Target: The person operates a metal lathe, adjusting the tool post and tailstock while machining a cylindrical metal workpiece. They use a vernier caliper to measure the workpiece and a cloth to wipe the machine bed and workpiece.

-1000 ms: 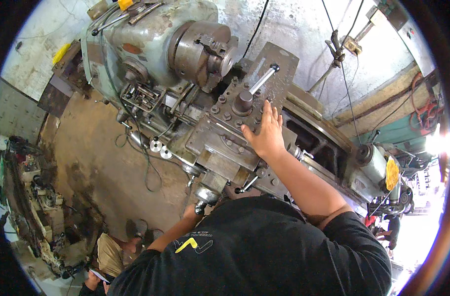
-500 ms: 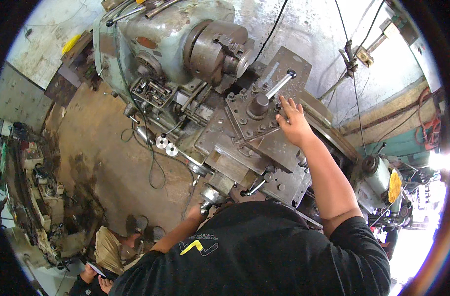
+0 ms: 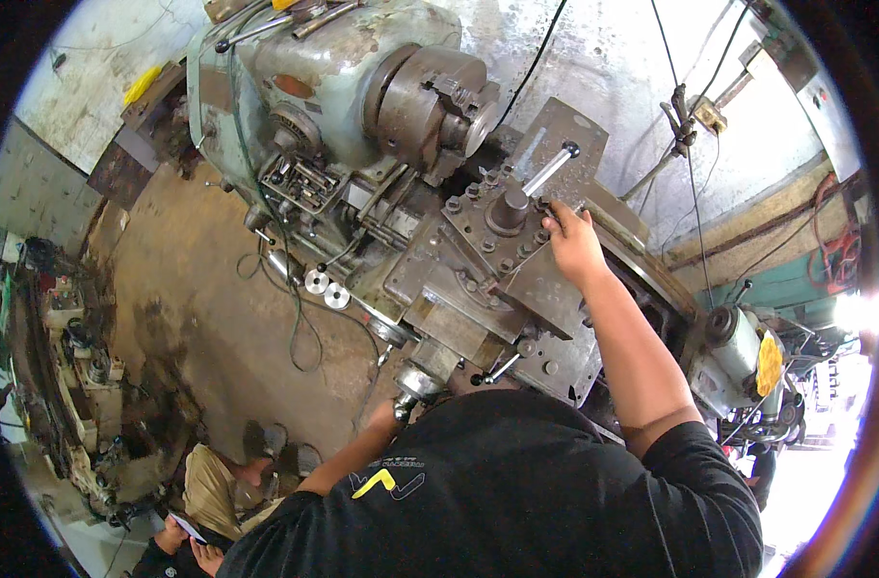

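A lathe stands before me. On it sits a square tool post [image 3: 473,222] ringed with bolts, with a lever [image 3: 549,171] rising from its central hub. My right hand [image 3: 576,246] is at the tool post's right side, its fingers bent together round a bolt at the edge. The thumb shows on the near side; the fingertips are partly hidden. Lower down, my left hand [image 3: 385,417] is at the crank handle [image 3: 402,409] of a handwheel [image 3: 420,381]. Its fingers seem wrapped there, partly covered by the handle and my dark shirt.
The lathe's chuck [image 3: 430,104] holds a round metal piece [image 3: 481,129] beyond the tool post. A tailstock [image 3: 735,337] with a yellow cloth [image 3: 770,364] stands at right. A looped cable [image 3: 309,352] hangs at left. Another person's hands [image 3: 191,544] hold a phone at lower left.
My right hand's spread fingers have bent in onto the tool post's edge. The tool post appears turned slightly counterclockwise. My left hand stays at the crank handle.
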Motion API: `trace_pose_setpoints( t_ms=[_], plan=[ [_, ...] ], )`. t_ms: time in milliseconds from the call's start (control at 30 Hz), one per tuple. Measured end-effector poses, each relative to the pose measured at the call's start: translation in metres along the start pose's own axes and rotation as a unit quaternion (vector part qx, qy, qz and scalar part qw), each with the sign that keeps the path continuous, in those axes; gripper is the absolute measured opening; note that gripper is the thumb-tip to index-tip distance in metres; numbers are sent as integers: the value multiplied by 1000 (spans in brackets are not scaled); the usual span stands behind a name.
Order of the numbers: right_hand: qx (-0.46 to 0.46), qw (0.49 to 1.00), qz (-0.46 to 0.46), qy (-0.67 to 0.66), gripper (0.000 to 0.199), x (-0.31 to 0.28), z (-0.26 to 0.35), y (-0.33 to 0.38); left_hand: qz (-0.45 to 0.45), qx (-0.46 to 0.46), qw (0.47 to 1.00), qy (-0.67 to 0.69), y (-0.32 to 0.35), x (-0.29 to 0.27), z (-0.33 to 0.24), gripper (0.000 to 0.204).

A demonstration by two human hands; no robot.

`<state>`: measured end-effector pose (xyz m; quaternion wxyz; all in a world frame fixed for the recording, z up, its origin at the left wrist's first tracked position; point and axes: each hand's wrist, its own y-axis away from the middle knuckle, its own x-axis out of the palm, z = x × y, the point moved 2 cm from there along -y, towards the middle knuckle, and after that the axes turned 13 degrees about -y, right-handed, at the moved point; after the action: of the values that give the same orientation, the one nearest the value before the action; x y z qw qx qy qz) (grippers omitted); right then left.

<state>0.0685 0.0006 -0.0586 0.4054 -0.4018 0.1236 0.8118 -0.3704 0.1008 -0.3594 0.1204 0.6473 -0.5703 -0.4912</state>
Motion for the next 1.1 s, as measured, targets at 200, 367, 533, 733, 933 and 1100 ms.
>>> trace_pose_setpoints(
  t_ms=[200,367,533,733,933,1100],
  plan=[
    [2,1000,-6,-7,38,1,-1,2,-6,-4,999,-48,-4,2,3,40],
    [14,1000,-5,-13,36,3,-2,3,9,-5,999,-50,-4,2,4,36],
    [-3,999,-14,35,37,3,-1,0,14,-10,997,-69,-14,14,19,34],
    [21,998,-26,46,35,-1,-4,-17,-25,28,992,-118,-42,52,44,34],
    [48,998,-25,-26,38,-6,-19,-54,123,12,992,9,-43,31,74,45],
    [71,996,22,-44,44,-7,-32,-70,221,-25,907,358,-94,-24,117,55]
  ],
)
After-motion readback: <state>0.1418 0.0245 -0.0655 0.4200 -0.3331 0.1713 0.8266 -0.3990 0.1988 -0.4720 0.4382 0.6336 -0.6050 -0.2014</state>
